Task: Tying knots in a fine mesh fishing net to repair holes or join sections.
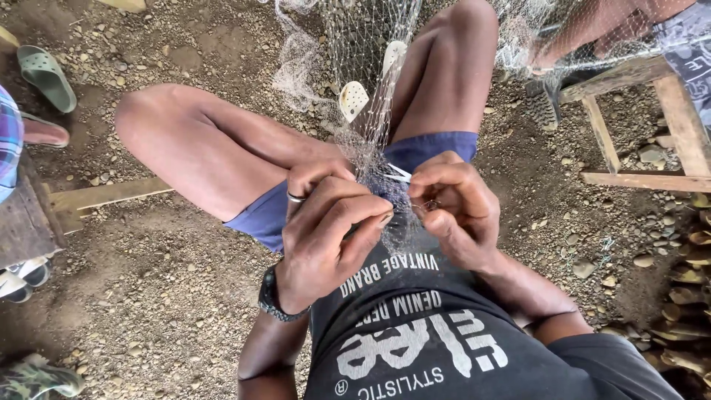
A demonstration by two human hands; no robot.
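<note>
A fine pale fishing net (368, 52) hangs down between my knees and bunches in my lap. My left hand (326, 230), with a ring and a dark wristwatch, pinches the gathered mesh with its fingers curled. My right hand (455, 211) grips the same bunch of net from the other side, close to the left hand. A thin white tool (398, 175), perhaps a netting needle, pokes out between the two hands. White floats (353, 100) are tied into the net higher up.
Gravelly dirt ground (163, 296) lies all around. A wooden bench frame (652, 126) stands at right with another person's legs (592, 30) above it. A green sandal (46, 76) lies at top left. A person's foot and checked cloth (7, 141) show at the left edge.
</note>
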